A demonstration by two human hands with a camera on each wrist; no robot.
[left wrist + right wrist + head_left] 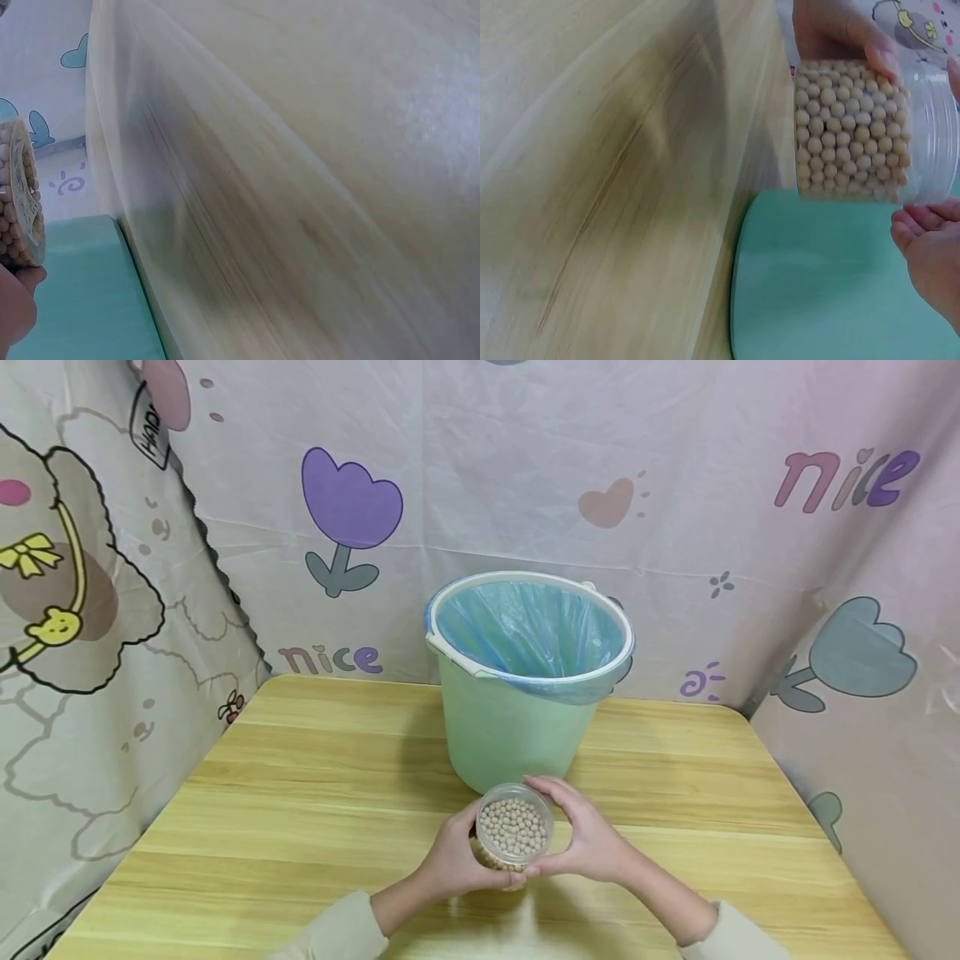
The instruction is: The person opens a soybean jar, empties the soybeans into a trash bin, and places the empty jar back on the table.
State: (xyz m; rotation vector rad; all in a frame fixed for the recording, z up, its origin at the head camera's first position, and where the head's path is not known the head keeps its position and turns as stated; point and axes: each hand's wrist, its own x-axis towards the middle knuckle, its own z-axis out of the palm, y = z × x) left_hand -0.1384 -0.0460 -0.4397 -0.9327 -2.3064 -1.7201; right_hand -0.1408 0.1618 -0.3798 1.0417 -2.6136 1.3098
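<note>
A clear plastic jar [513, 827] full of small round beige beans is held upright over the table, just in front of the green bucket. My left hand [459, 858] grips the jar's body, with its thumb along the near side. My right hand [588, 837] spans the clear top, thumb on the near side and fingers on the far side. The right wrist view shows the jar [851, 131] side-on, with the beans reaching up to its clear upper part. In the left wrist view, only part of the jar [19, 199] shows, a printed label on it.
A light green bucket [517, 727], lined with a blue plastic bag [532, 622], stands behind the jar on the wood-grain table [315, 793]. Printed cloth [487, 485] hangs behind the table and along both sides.
</note>
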